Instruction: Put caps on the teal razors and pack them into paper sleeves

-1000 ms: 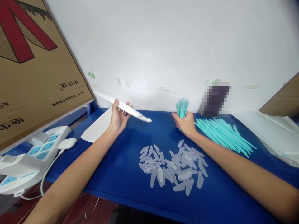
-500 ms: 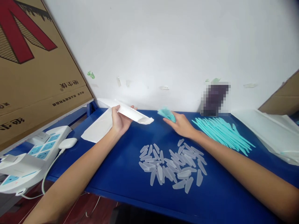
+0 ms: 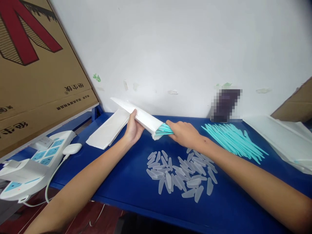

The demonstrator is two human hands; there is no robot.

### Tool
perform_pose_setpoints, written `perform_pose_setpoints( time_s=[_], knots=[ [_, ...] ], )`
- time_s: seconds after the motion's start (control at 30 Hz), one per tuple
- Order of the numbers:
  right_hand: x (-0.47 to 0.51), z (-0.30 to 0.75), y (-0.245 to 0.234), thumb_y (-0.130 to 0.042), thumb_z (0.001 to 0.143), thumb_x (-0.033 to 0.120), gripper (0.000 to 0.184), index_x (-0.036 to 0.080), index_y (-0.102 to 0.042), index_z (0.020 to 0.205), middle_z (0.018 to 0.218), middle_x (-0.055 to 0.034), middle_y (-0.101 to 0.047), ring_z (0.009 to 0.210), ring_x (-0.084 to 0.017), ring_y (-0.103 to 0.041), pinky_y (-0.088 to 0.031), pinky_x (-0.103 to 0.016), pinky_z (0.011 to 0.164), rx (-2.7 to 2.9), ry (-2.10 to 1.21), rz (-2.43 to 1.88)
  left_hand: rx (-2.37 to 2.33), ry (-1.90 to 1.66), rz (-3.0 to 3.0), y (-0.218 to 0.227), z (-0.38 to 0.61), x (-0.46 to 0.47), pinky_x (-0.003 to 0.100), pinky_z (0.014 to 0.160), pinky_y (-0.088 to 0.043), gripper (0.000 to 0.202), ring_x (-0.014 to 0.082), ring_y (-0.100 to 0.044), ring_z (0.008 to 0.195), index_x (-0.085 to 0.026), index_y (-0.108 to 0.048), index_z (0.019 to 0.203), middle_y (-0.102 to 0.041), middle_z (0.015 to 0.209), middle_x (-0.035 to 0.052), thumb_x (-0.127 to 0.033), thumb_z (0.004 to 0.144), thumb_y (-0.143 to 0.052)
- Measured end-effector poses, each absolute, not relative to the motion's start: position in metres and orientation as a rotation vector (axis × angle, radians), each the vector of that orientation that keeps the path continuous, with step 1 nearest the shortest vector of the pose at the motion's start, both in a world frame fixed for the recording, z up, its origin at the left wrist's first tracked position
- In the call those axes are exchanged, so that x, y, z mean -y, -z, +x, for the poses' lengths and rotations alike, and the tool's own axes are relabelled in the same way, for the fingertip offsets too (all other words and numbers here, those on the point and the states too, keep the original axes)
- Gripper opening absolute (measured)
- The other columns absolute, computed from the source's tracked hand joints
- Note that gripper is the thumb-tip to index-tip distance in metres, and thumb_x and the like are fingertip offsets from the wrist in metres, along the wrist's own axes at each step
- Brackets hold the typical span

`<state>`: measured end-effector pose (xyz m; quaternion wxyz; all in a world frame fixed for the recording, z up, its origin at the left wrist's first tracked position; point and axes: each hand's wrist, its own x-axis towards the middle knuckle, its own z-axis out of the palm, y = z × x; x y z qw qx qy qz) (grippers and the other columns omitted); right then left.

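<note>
My left hand is closed around a long white bag, tilted with its mouth toward the lower right. A bundle of thin turquoise sticks is partly inside that mouth, and my right hand grips the outer ends. Behind my left wrist, more flat white bags lie on the blue table. Below my right hand are many small translucent, blade-shaped pieces in a loose heap. A pile of similar turquoise sticks lies beyond my right forearm.
At left are a white power strip with plugs and a cable, and a large cardboard box. Clear plastic bags lie at the right. A pixelated dark object leans against the white wall.
My right hand has moved left and slightly down, and the turquoise bundle has entered the white bag's mouth. My left hand has shifted right, tilting the bag more steeply.
</note>
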<state>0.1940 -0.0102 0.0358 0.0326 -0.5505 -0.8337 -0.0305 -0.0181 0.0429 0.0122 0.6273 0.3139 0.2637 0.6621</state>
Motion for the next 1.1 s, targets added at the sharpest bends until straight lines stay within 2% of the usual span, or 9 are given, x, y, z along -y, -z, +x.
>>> perform_pose_setpoints(
  time_s=[0.1,0.2,0.3,0.47,0.57,0.7,0.87,1.0,1.1],
  knots=[
    [0.007,0.192,-0.055,-0.059,0.091,0.034,0.049,0.019,-0.047,0.136,0.103,-0.0128,-0.072,0.08,-0.027,-0.068,-0.032,-0.032,0.054,2.514,0.041,-1.754,-0.592,-1.537,0.71,-0.01,-0.014,-0.04,0.037,0.095,-0.058,0.026,0.0242,-0.071,0.1,-0.016,-0.064,0.101,-0.073,0.095,0.0059,-0.034,0.085,-0.072],
    [0.002,0.193,-0.08,-0.06,0.089,0.03,0.036,0.02,-0.058,0.124,0.1,-0.0141,-0.072,0.079,-0.027,-0.067,-0.035,-0.033,0.057,2.579,0.132,-1.816,-0.64,-1.517,0.671,-0.007,-0.015,-0.04,0.038,0.096,-0.058,0.023,0.0224,-0.071,0.096,-0.018,-0.064,0.104,-0.074,0.101,0.005,-0.034,0.088,-0.069],
    [-0.003,0.194,-0.099,-0.059,0.089,0.021,0.023,0.018,-0.064,0.111,0.097,-0.0154,-0.072,0.078,-0.027,-0.067,-0.036,-0.034,0.061,2.601,0.336,-1.9,-0.66,-1.482,0.646,-0.004,-0.016,-0.04,0.042,0.096,-0.058,0.03,0.0258,-0.071,0.102,-0.021,-0.063,0.11,-0.074,0.108,0.0074,-0.038,0.087,-0.071],
    [0.0,0.197,-0.108,-0.059,0.088,0.015,0.021,0.023,-0.064,0.107,0.092,-0.0122,-0.073,0.077,-0.025,-0.065,-0.036,-0.034,0.063,2.627,0.571,-1.81,-0.708,-1.453,0.593,-0.005,-0.017,-0.041,0.043,0.097,-0.057,0.031,0.0261,-0.072,0.101,-0.022,-0.062,0.113,-0.074,0.105,0.008,-0.038,0.087,-0.069],
    [0.006,0.197,-0.102,-0.052,0.091,0.013,0.025,0.021,-0.061,0.113,0.093,-0.0147,-0.073,0.077,-0.026,-0.065,-0.036,-0.034,0.063,2.538,0.679,-1.806,-0.7,-1.443,0.58,-0.007,-0.017,-0.042,0.043,0.097,-0.056,0.029,0.026,-0.072,0.099,-0.022,-0.062,0.113,-0.074,0.104,0.008,-0.039,0.089,-0.068],
    [0.011,0.195,-0.093,-0.053,0.093,0.02,0.034,0.016,-0.056,0.126,0.104,-0.0188,-0.071,0.083,-0.028,-0.068,-0.041,-0.035,0.065,2.529,0.354,-1.844,-0.681,-1.392,0.623,-0.007,-0.012,-0.035,0.046,0.1,-0.054,0.023,0.0238,-0.072,0.095,-0.022,-0.064,0.109,-0.074,0.106,0.0065,-0.036,0.092,-0.065],
    [0.003,0.196,-0.113,-0.066,0.084,0.021,0.046,0.016,-0.06,0.129,0.117,-0.0125,-0.071,0.096,-0.023,-0.068,-0.051,-0.03,0.075,2.715,-0.422,-1.511,-0.649,-1.207,0.708,-0.002,-0.001,-0.022,0.05,0.099,-0.053,0.028,0.0268,-0.072,0.098,-0.02,-0.066,0.111,-0.074,0.11,0.0092,-0.042,0.095,-0.061],
    [-0.015,0.202,-0.144,-0.073,0.08,0.025,0.04,0.02,-0.071,0.12,0.096,-0.0059,-0.074,0.077,-0.019,-0.068,-0.052,-0.03,0.066,2.726,-0.659,-1.464,-0.603,-1.183,0.714,-0.004,0.0,-0.018,0.051,0.101,-0.051,0.036,0.0285,-0.072,0.101,-0.022,-0.065,0.12,-0.073,0.115,0.0104,-0.048,0.096,-0.059],
    [-0.037,0.201,-0.153,-0.079,0.077,0.036,0.03,0.017,-0.077,0.1,0.081,-0.0025,-0.07,0.071,-0.016,-0.066,-0.051,-0.029,0.064,2.606,-0.436,-1.422,-0.592,-1.174,0.71,-0.007,0.0,-0.015,0.049,0.102,-0.05,0.042,0.0289,-0.072,0.1,-0.023,-0.061,0.128,-0.073,0.114,0.0111,-0.052,0.096,-0.058]
  ],
)
